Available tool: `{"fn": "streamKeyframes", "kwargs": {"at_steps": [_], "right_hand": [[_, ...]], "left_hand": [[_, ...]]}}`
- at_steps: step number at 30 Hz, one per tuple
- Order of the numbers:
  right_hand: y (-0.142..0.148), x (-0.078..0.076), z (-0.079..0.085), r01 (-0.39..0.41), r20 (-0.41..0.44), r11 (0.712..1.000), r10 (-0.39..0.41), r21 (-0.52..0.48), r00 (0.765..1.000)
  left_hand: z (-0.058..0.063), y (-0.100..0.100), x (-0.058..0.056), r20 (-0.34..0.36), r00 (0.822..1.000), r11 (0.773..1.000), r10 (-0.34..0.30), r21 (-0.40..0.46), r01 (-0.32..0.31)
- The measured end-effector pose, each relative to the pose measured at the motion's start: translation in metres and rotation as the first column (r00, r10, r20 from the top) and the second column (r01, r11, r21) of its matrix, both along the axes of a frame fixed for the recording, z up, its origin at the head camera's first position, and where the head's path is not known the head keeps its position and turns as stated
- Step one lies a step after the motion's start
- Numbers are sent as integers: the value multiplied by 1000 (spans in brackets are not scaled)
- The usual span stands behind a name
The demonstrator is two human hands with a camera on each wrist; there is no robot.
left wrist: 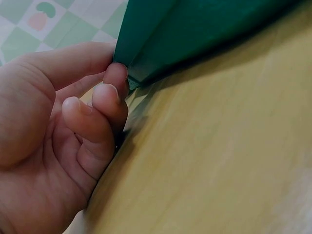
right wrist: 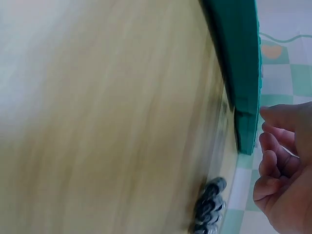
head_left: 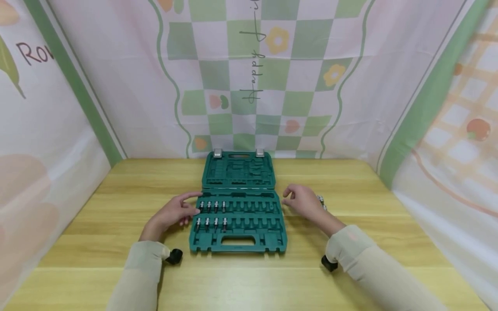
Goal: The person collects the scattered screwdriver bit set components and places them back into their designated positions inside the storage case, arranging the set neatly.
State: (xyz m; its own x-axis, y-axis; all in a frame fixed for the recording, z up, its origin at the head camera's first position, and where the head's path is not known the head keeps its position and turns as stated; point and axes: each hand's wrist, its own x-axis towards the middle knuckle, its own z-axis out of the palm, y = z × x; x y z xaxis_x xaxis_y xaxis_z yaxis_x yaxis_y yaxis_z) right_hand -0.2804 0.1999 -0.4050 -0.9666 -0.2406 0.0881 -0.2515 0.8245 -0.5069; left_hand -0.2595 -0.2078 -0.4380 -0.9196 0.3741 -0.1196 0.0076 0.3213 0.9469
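Observation:
A green tool case (head_left: 238, 242) lies unfolded on the wooden table, its lid (head_left: 238, 170) laid back at the far side. Two rows of bit sockets (head_left: 216, 207), silver with dark tips, fill the left part of the tray; the slots to the right are bare. My left hand (head_left: 173, 213) holds the case's left edge, thumb and fingertips against the green wall (left wrist: 161, 44). Beside the right edge hovers my right hand (head_left: 303, 201), fingers loosely bent, with nothing visible in it. Several more sockets (right wrist: 209, 207) lie on the table by that hand, mostly hidden in the head view.
Patterned cloth (head_left: 249, 77) hangs behind the table and along both sides. The bare wood (head_left: 237, 285) of the tabletop runs in front of the case. Metal latches (head_left: 260, 153) stick up from the lid's far edge. Dark wrist devices (head_left: 329, 263) hang under both cuffs.

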Motion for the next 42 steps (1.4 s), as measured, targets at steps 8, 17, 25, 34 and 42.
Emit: {"fn": "streamKeyframes", "kwargs": {"at_steps": [8, 17, 25, 34, 42], "right_hand": [[13, 6, -3, -23, -41, 998, 25, 56, 999], [26, 13, -8, -40, -66, 994, 47, 103, 997], [36, 16, -10, -8, -92, 986, 24, 166, 995], [40, 20, -13, -14, -72, 981, 28, 196, 997], [40, 21, -16, -36, -95, 976, 57, 214, 994]], "left_hand": [[-3, -1, -1, 3, 1000, 1000, -5, 7, 5], [-1, 1, -2, 2, 1000, 1000, -10, 6, 10], [0, 1, -1, 5, 1000, 1000, -7, 4, 7], [1, 1, 0, 4, 1000, 1000, -2, 0, 2], [1, 0, 0, 4, 1000, 1000, -3, 2, 3]]}}
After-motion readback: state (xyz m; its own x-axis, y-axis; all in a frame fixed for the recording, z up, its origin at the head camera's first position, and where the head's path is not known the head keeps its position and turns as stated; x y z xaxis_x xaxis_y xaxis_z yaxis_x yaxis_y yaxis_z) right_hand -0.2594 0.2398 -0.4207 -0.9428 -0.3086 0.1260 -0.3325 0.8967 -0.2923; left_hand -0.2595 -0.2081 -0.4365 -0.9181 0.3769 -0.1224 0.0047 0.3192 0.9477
